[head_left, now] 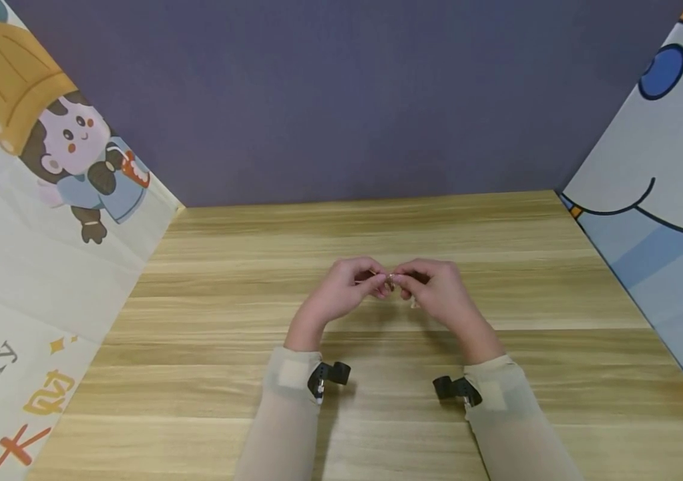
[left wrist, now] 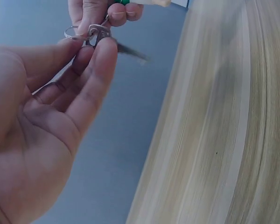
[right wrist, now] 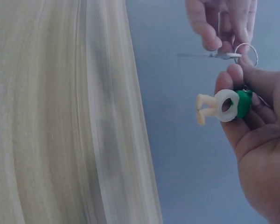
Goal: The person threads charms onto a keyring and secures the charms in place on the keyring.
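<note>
Holding a small key assembly between them, both hands meet above the middle of the wooden table [head_left: 377, 227], fingertips touching.

The left hand [head_left: 341, 290] pinches a flat metal key [left wrist: 99, 35] by its head, thumb and forefinger closed on it. The key's blade is blurred in the left wrist view; its long axis runs from the pinched head out past the fingertips. In the right wrist view the blade appears as a thin, near-horizontal line pointing away from the fingers.

A split metal ring [left wrist: 72, 32] sits at the key's head, just beside both sets of fingertips. Whether the ring already passes through the key's hole cannot be told.

The right hand [head_left: 437, 290] grips the ring end with thumb and forefinger. Its curled lower fingers cradle a small charm figure [right wrist: 224, 105]: cream-white body with a round opening, green part behind it, two short cream legs pointing away from the palm. The figure hangs close below the ring.

Both forearms wear pale sleeves with a small black camera mount [head_left: 329, 375] at each wrist.
</note>
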`<action>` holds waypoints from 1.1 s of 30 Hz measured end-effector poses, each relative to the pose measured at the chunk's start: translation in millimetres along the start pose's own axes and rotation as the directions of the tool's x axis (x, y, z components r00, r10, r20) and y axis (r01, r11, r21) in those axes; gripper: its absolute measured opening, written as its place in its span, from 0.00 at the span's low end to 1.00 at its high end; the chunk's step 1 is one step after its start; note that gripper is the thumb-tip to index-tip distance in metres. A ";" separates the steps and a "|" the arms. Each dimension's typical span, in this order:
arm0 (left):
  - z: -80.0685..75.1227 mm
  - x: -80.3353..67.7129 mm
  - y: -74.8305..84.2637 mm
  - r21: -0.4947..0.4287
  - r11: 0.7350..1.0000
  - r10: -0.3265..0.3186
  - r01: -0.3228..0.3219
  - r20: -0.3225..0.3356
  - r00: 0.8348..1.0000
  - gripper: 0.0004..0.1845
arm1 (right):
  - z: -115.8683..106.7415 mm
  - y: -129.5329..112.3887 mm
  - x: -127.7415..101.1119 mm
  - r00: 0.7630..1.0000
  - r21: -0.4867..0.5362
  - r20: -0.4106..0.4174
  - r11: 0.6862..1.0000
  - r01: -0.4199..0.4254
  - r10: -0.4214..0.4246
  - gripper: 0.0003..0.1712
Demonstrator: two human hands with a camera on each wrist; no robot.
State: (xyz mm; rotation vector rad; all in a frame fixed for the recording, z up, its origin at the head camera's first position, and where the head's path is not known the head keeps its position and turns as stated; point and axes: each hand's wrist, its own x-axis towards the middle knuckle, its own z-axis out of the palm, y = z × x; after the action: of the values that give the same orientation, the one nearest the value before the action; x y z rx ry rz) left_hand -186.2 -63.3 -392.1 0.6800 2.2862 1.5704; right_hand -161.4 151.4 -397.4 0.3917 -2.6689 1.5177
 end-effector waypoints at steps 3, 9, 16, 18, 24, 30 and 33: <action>-1.0 -0.4 -0.4 0.078 0.996 0.041 -0.041 0.003 0.999 0.10 | -0.6 0.0 0.6 1.000 0.001 -0.017 1.000 -0.001 0.001 0.08; -0.7 0.6 1.2 0.159 0.981 0.114 -0.115 0.012 0.993 0.10 | -1.0 0.5 2.9 0.998 -0.005 -0.050 1.000 0.030 -0.030 0.06; 1.1 3.9 -0.4 0.196 0.965 0.177 -0.175 0.010 0.984 0.08 | 0.3 1.2 4.1 0.998 -0.011 -0.062 1.000 0.026 -0.027 0.06; 1.3 4.3 -0.9 0.202 0.963 0.182 -0.180 0.009 0.983 0.08 | 0.5 0.5 4.1 0.998 -0.008 -0.062 1.000 0.021 -0.021 0.06; 1.4 5.7 -1.1 0.216 0.957 0.195 -0.193 0.010 0.981 0.07 | 0.9 -2.4 4.7 0.998 -0.012 -0.062 1.000 0.013 -0.014 0.07; 0.8 6.3 -0.5 0.202 0.960 0.197 -0.194 0.001 0.980 0.06 | 1.3 -3.6 4.8 0.998 -0.016 -0.057 1.000 0.011 -0.012 0.07; -0.1 5.6 -0.8 0.189 0.965 0.185 -0.180 -0.006 0.983 0.06 | 0.3 -3.6 5.1 0.999 -0.024 -0.039 1.000 -0.007 0.007 0.08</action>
State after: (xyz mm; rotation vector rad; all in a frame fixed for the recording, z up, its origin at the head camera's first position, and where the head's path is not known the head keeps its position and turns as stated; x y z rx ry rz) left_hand -191.2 -60.7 -392.7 0.9490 2.4728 1.4561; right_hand -165.4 148.4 -393.7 0.3479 -2.6587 1.4778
